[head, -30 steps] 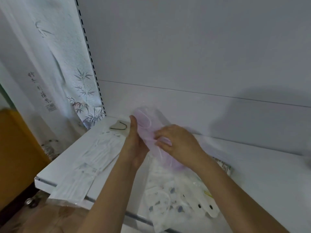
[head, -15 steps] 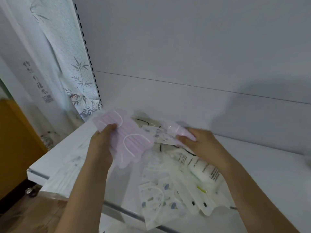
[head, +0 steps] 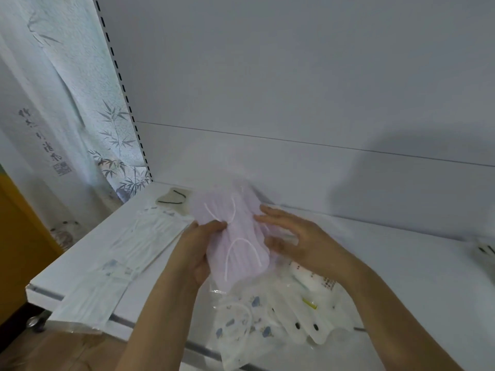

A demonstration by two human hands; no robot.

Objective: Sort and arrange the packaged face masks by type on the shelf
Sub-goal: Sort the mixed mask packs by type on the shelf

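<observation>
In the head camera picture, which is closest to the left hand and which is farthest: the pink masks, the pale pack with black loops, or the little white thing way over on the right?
1. Pink pleated masks in clear wrap: held in the left hand.
2. Pale mask pack with black ear loops: behind the hand, near the shelf's back left corner.
3. Small white object with dark marks: far right edge, blurred.
</observation>
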